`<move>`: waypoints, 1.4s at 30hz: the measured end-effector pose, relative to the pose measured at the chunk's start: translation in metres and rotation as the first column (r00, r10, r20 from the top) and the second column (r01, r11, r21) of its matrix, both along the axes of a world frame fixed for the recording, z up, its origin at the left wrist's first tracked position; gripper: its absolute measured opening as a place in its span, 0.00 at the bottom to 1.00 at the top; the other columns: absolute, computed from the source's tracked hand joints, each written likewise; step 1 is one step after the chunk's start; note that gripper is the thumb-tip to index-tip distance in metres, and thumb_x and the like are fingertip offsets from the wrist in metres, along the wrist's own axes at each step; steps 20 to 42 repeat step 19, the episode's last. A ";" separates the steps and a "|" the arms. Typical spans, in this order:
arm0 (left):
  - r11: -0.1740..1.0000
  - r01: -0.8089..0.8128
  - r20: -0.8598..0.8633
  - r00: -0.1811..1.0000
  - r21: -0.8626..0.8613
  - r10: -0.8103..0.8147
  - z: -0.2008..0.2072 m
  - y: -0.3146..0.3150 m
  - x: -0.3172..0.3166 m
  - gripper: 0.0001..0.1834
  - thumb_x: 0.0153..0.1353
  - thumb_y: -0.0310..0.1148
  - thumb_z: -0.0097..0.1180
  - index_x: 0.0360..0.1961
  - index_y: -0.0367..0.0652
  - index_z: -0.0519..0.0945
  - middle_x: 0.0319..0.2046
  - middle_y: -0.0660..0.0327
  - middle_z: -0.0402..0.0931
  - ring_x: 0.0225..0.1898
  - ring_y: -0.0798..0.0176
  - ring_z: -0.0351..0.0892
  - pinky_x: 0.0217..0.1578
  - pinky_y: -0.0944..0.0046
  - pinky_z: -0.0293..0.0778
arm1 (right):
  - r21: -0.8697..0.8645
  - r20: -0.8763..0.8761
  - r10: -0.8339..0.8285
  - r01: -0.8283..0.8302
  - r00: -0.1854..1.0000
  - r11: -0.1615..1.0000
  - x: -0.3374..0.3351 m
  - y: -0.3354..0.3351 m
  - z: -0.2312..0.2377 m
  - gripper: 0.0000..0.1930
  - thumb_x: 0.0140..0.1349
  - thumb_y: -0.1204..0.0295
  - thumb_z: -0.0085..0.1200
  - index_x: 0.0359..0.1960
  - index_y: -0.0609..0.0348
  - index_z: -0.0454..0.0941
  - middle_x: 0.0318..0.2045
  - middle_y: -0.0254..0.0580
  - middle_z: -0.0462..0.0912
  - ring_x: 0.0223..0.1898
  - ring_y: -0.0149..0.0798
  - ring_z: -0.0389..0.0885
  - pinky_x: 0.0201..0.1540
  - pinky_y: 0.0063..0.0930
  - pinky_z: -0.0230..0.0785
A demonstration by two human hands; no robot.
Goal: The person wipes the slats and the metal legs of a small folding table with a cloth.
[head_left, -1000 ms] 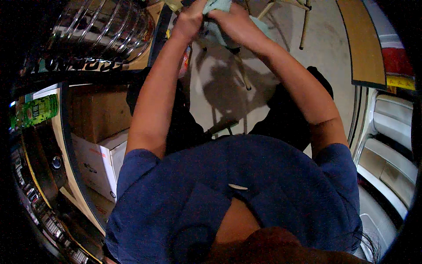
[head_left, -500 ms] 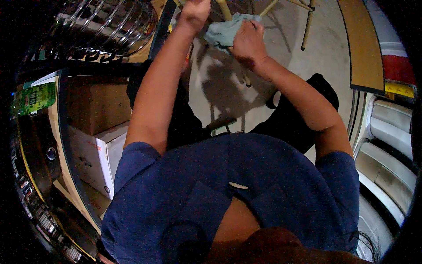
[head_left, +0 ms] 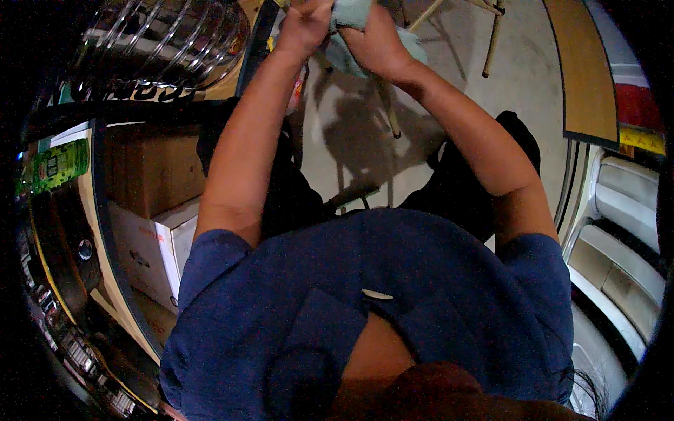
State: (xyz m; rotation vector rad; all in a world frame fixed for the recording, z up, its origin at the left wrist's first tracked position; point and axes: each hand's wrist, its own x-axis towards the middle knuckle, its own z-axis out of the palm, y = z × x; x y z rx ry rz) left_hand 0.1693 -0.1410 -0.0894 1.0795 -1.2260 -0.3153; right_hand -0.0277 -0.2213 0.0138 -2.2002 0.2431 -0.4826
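Note:
At the top edge, my right hand (head_left: pixel 379 45) is closed around a pale green cloth (head_left: pixel 351 12). Part of the cloth shows above the fingers and the rest hangs below and beside the hand. Just to the left, my left hand (head_left: pixel 306 29) is closed, close to the cloth; what lies inside its fingers is hidden. Thin tan tubes stand around both hands, among them a leg (head_left: pixel 391 105) running down from behind the right hand and another leg (head_left: pixel 489 45) farther right. They look like a stool or chair frame, cut off by the top edge.
Left of me, a large ribbed shiny container (head_left: pixel 168 45) lies near a green-labelled bottle (head_left: pixel 62 165). Below stand a brown cardboard box (head_left: pixel 151 168) and a white box (head_left: pixel 144 245). A tan board (head_left: pixel 586 77) and white moulded plastic pieces (head_left: pixel 618 231) are on the right.
My right hand and the cloth have moved up and left, close beside the left hand. More cloth now bunches above the right hand. My left hand has shifted slightly down.

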 end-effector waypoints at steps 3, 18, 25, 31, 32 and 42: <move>0.988 -0.105 0.256 0.958 -0.114 0.131 0.002 -0.004 0.009 0.50 0.61 0.73 0.40 0.68 0.38 0.66 0.69 0.46 0.60 0.70 0.45 0.58 0.69 0.43 0.54 | -0.096 0.162 -0.145 0.162 0.976 0.982 -0.007 0.013 -0.012 0.26 0.53 0.68 0.62 0.53 0.61 0.69 0.45 0.57 0.78 0.48 0.64 0.75 0.52 0.45 0.70; 0.828 -0.538 0.533 0.753 0.160 0.387 0.059 -0.003 -0.014 0.26 0.70 0.40 0.51 0.67 0.48 0.67 0.64 0.52 0.67 0.64 0.53 0.67 0.61 0.53 0.67 | -0.634 -0.057 0.006 -0.041 0.998 0.772 -0.105 0.021 -0.092 0.27 0.46 0.75 0.58 0.52 0.56 0.72 0.54 0.55 0.67 0.63 0.60 0.62 0.62 0.60 0.57; 0.754 -0.655 0.747 0.528 0.056 0.403 0.057 -0.008 0.003 0.27 0.71 0.38 0.50 0.70 0.50 0.65 0.67 0.51 0.64 0.67 0.52 0.65 0.62 0.53 0.65 | -0.641 -0.063 0.011 -0.049 0.998 0.766 -0.105 0.020 -0.091 0.27 0.46 0.75 0.58 0.52 0.56 0.72 0.54 0.55 0.67 0.63 0.60 0.62 0.62 0.60 0.57; 0.754 -0.655 0.747 0.528 0.056 0.403 0.057 -0.008 0.003 0.27 0.71 0.38 0.50 0.70 0.50 0.65 0.67 0.51 0.64 0.67 0.52 0.65 0.62 0.53 0.65 | -0.641 -0.063 0.011 -0.049 0.998 0.766 -0.105 0.020 -0.091 0.27 0.46 0.75 0.58 0.52 0.56 0.72 0.54 0.55 0.67 0.63 0.60 0.62 0.62 0.60 0.57; 0.754 -0.655 0.747 0.528 0.056 0.403 0.057 -0.008 0.003 0.27 0.71 0.38 0.50 0.70 0.50 0.65 0.67 0.51 0.64 0.67 0.52 0.65 0.62 0.53 0.65 | -0.641 -0.063 0.011 -0.049 0.998 0.766 -0.105 0.020 -0.091 0.27 0.46 0.75 0.58 0.52 0.56 0.72 0.54 0.55 0.67 0.63 0.60 0.62 0.62 0.60 0.57; 0.754 -0.655 0.747 0.528 0.056 0.403 0.057 -0.008 0.003 0.27 0.71 0.38 0.50 0.70 0.50 0.65 0.67 0.51 0.64 0.67 0.52 0.65 0.62 0.53 0.65 | -0.641 -0.063 0.011 -0.049 0.998 0.766 -0.105 0.020 -0.091 0.27 0.46 0.75 0.58 0.52 0.56 0.72 0.54 0.55 0.67 0.63 0.60 0.62 0.62 0.60 0.57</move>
